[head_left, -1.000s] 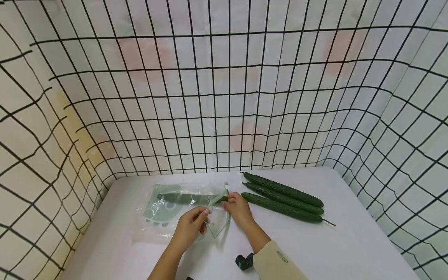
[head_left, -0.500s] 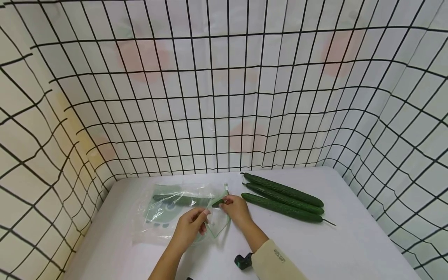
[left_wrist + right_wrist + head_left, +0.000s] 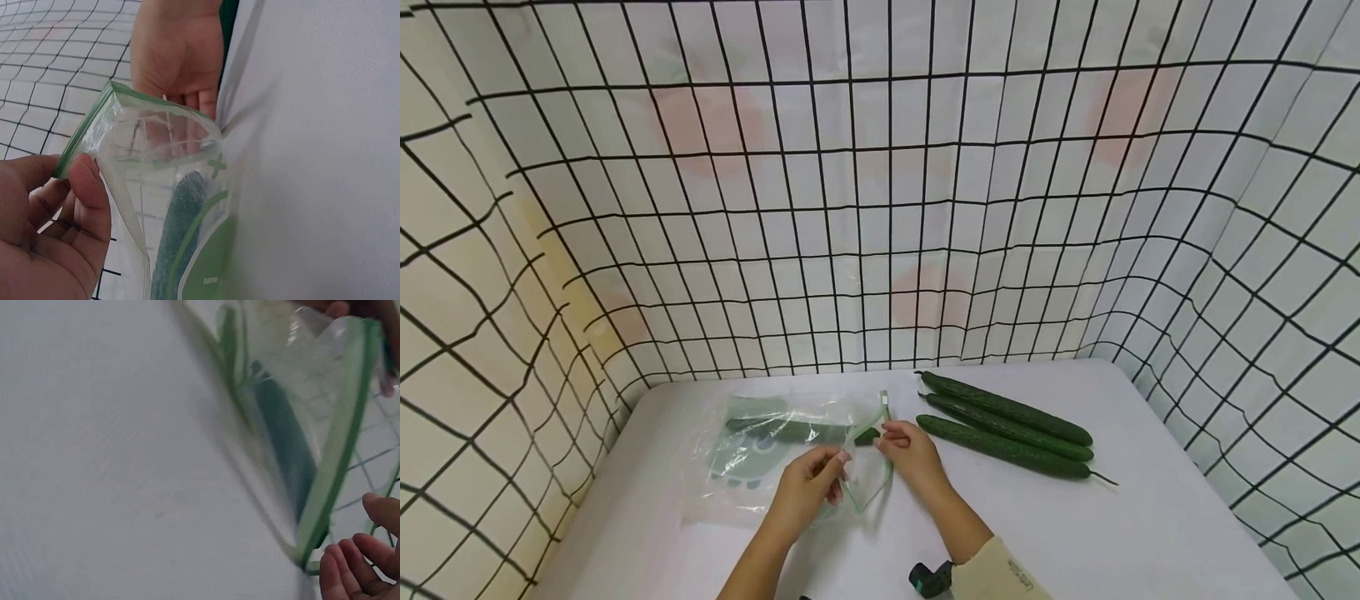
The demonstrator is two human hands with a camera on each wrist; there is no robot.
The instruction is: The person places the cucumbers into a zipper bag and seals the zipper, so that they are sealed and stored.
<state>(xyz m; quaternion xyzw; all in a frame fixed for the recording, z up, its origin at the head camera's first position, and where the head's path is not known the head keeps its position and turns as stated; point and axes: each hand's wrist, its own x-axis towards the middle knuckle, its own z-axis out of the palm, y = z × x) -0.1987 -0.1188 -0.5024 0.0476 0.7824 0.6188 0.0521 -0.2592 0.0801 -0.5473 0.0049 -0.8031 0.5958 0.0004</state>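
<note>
A person's left hand [image 3: 810,487] pinches the green-edged mouth of a clear, green-printed zip bag [image 3: 730,458] on a white tabletop [image 3: 1112,533], while the right hand [image 3: 917,458], fingers loosely bent and grasping nothing, hangs just beyond the opening. One cucumber [image 3: 820,432] lies lengthwise inside, its near end at the mouth. Should the left pinch slip, the limp film could fold across the gap; a fingertip catching the rim could drag the bag askew, and the cucumber's end, so near the seal, could snag it. Three loose cucumbers [image 3: 1007,423] lie to the right, one tip just beside the right hand, leaving little sideways room there. A black grid [image 3: 890,250] stands along the table's far edge; the freer approach is from the near right.
</note>
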